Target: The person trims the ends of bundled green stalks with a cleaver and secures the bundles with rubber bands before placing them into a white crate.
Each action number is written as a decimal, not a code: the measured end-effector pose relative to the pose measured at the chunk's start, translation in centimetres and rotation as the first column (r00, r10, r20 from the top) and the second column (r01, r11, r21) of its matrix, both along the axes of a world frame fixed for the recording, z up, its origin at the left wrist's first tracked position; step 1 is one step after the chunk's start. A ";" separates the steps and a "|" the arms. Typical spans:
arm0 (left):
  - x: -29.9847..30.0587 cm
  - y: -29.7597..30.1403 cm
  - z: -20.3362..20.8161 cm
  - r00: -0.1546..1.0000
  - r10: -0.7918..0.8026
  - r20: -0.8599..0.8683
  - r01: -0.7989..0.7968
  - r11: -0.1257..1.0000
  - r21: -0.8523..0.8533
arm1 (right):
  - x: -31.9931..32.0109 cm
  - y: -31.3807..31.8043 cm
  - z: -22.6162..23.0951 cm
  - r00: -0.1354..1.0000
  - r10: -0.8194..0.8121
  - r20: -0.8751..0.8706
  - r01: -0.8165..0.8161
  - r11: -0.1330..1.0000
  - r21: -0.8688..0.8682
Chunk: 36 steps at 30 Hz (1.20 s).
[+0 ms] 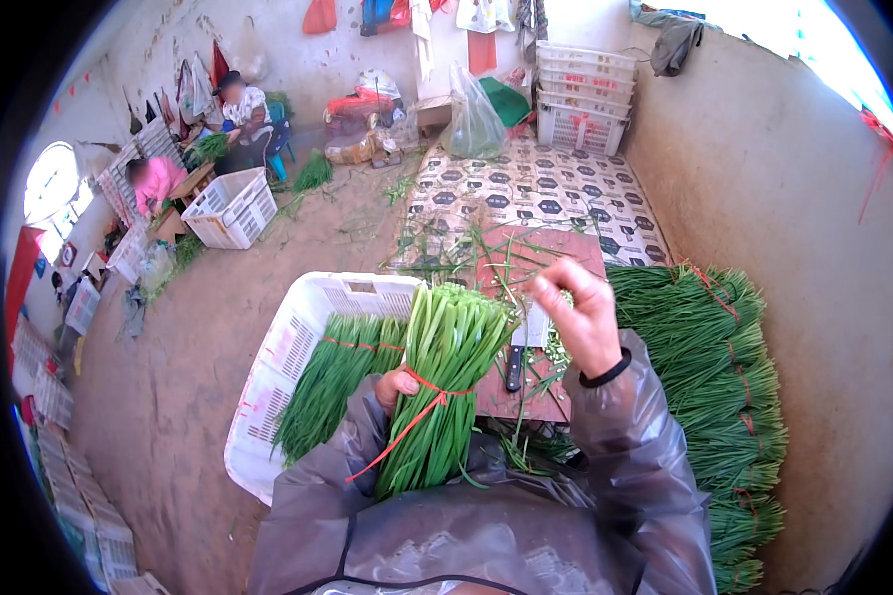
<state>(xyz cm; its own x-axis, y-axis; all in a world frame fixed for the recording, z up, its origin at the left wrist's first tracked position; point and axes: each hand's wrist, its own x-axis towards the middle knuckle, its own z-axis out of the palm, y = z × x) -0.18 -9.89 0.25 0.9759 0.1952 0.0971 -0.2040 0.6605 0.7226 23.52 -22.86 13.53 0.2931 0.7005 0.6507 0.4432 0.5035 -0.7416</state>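
My left hand is wrapped round a thick bunch of garlic chives, tied at its middle with a red string whose loose end hangs down. The pale cut ends point away from me and the green leaves toward me. My right hand is raised just right of the bunch with its fingers pinched together; whatever they hold, if anything, is too small to make out. Below it a cleaver with a black handle lies on a reddish board strewn with chopped green bits.
Left of me stands a white crate holding tied chive bunches. More bunches are piled along the right wall. Stacked white crates and a clear plastic bag stand beyond. Two people sit working at the far left.
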 end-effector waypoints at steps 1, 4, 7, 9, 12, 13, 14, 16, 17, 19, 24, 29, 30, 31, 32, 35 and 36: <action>0.1 -0.1 -0.1 1.000 0.021 0.001 -0.021 1.000 -0.022 | -0.1 0.0 -0.8 0.983 -0.031 0.181 0.035 0.999 -0.020; 0.5 -0.4 -0.2 0.999 0.041 0.008 -0.040 0.997 -0.073 | -2.1 -0.6 -1.2 0.931 -0.088 0.354 0.101 0.995 -0.020; 0.5 0.0 -0.2 1.000 0.008 0.004 -0.008 0.999 -0.039 | -2.8 -0.7 -1.6 0.920 -0.157 0.359 0.153 0.987 0.040; 0.8 -0.7 -0.5 0.994 0.104 0.045 -0.100 0.991 -0.085 | -3.6 -0.9 -1.2 0.888 -0.163 0.430 0.168 0.985 0.027; 1.5 -1.6 0.6 0.986 0.161 0.034 -0.158 0.985 -0.074 | -5.1 -0.5 -0.7 0.832 -0.219 0.510 0.209 0.975 0.078; 1.6 -1.8 1.0 0.986 0.166 0.019 -0.165 0.985 -0.057 | -5.1 -0.4 -1.2 0.816 -0.217 0.536 0.220 0.974 0.060; 1.6 -1.8 1.1 0.987 0.159 0.015 -0.158 0.986 -0.053 | -5.1 -0.5 -1.3 0.798 -0.219 0.562 0.222 0.973 0.064; 1.6 -1.8 1.1 0.989 0.145 0.008 -0.145 0.988 -0.047 | -5.0 -0.5 -1.5 0.760 -0.222 0.611 0.226 0.972 0.071; 1.5 -1.5 0.7 0.992 0.123 0.012 -0.123 0.992 -0.035 | -5.3 -0.5 -1.6 0.780 -0.224 0.584 0.226 0.972 0.071; 1.4 -0.7 -0.5 0.997 0.079 0.019 -0.078 0.997 -0.010 | -5.5 -0.2 -2.1 0.818 -0.228 0.528 0.233 0.971 0.058; 2.0 -1.1 0.4 0.992 0.101 -0.070 -0.099 0.994 0.034 | -5.4 0.4 -3.3 0.851 -0.245 0.465 0.278 0.960 -0.002; 2.2 -1.3 1.1 0.982 0.140 -0.123 -0.132 0.989 0.072 | -4.7 0.7 -4.6 0.888 -0.241 0.392 0.282 0.958 -0.050; 2.2 -1.1 0.9 0.980 0.151 -0.132 -0.140 0.986 0.094 | -4.6 0.6 -4.6 0.883 -0.247 0.400 0.295 0.953 -0.062; 2.3 -0.7 0.4 0.976 0.163 -0.142 -0.147 0.982 0.116 | -4.5 0.7 -4.6 0.877 -0.254 0.408 0.308 0.948 -0.073; 2.4 -0.6 0.1 0.973 0.171 -0.153 -0.151 0.979 0.134 | -4.4 0.7 -4.7 0.872 -0.260 0.416 0.323 0.942 -0.089; 2.5 -0.6 -0.1 0.974 0.145 -0.174 -0.130 0.987 0.094 | -4.1 0.7 -5.3 0.881 -0.260 0.396 0.331 0.936 -0.121; 2.6 -0.5 -0.2 0.974 0.135 -0.184 -0.120 0.989 0.091 | -3.9 0.7 -5.4 0.883 -0.262 0.390 0.336 0.932 -0.134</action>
<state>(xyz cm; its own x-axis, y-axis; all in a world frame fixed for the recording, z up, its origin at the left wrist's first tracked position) 2.39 -10.42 0.09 0.9457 0.3180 -0.0668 -0.1373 0.5774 0.8048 19.57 -22.19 8.18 0.2805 0.7381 0.6136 0.8039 0.1686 -0.5703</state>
